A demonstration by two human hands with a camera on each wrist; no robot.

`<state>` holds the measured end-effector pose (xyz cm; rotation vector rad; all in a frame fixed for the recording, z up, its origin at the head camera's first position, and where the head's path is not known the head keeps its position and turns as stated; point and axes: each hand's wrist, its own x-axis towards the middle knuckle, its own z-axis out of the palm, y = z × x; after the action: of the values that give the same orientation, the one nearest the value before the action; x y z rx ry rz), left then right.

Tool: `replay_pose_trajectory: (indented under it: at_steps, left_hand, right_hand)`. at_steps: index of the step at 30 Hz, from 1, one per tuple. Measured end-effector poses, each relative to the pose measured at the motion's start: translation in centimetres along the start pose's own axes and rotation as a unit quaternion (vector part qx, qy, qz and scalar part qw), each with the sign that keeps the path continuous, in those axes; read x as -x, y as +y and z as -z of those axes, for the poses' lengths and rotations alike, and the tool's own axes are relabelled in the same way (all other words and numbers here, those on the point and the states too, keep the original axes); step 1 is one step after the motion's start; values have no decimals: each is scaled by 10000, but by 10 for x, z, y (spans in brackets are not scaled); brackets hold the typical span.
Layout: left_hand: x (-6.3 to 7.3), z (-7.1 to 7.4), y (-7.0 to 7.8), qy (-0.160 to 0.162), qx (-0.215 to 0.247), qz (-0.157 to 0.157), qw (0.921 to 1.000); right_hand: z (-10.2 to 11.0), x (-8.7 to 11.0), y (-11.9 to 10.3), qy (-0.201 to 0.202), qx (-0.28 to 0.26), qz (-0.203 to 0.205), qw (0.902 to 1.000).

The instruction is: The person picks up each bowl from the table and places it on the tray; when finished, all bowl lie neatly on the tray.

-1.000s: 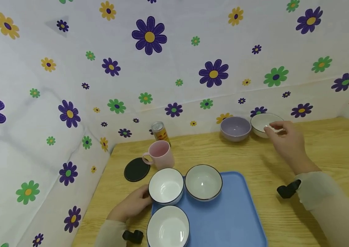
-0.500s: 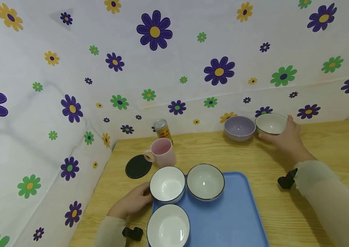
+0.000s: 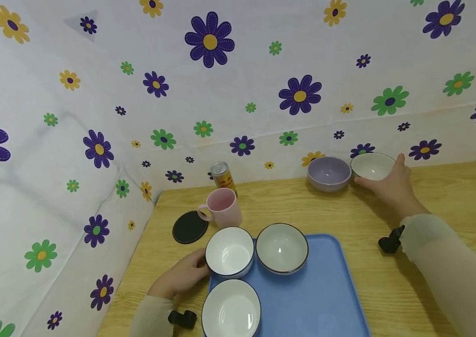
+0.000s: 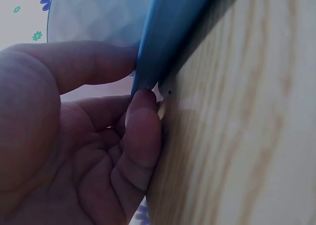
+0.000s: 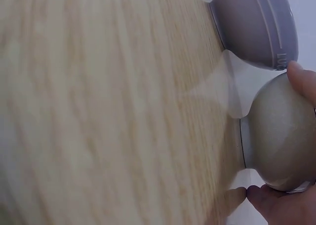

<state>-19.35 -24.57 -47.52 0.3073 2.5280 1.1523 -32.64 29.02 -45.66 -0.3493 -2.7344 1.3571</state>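
Note:
In the head view my right hand (image 3: 393, 185) grips a white bowl with a dark rim (image 3: 370, 166) at the back of the table, thumb on its near left side and fingers round the right. The right wrist view shows that bowl's pale outside (image 5: 281, 133) with the thumb and fingers on opposite sides. A purple bowl (image 3: 329, 173) stands just left of it. My left hand (image 3: 183, 274) is at the left edge of a blue tray (image 3: 318, 290); in the left wrist view its thumb and fingers pinch the tray rim (image 4: 153, 42).
Three white bowls stand on the tray: one at the back left (image 3: 229, 252), one beside it (image 3: 282, 248) and one in front (image 3: 231, 309). Behind them are a pink mug (image 3: 225, 210), a drink can (image 3: 223, 177) and a black round coaster (image 3: 189, 228). Flowered cloth hangs behind.
My right hand has come down around the white bowl at the back and its fingers have spread to grip it. The left hand has stayed at the tray edge. The view has shifted slightly.

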Motion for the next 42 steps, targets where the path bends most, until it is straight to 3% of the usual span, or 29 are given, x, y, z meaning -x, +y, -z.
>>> replay_pose_trajectory:
  at_steps: [6, 11, 18, 25, 35, 42]
  left_hand:
    - [0, -1, 0, -69, 32, -82, 9999]
    - [-6, -5, -2, -172, 74, -212, 9996]
    - [-3, -6, -5, -86, 109, -80, 9999]
    - [-2, -4, -4, -79, 115, -8, 9999]
    - [-2, -3, -4, -36, 105, 14, 9999]
    - [0, -1, -2, -16, 47, -80, 10000]
  right_hand:
    - [0, 11, 9, 131, -261, -222, 9993]
    - [6, 26, 19, 315, -174, -321, 9988]
    - [5, 37, 26, 374, -188, 292, 9987]
    - [7, 55, 25, 293, -219, 426, 9984]
    - [9, 88, 2, 307, -341, 1351, 9898]
    - [12, 111, -15, 2, -370, 2005, 9790]
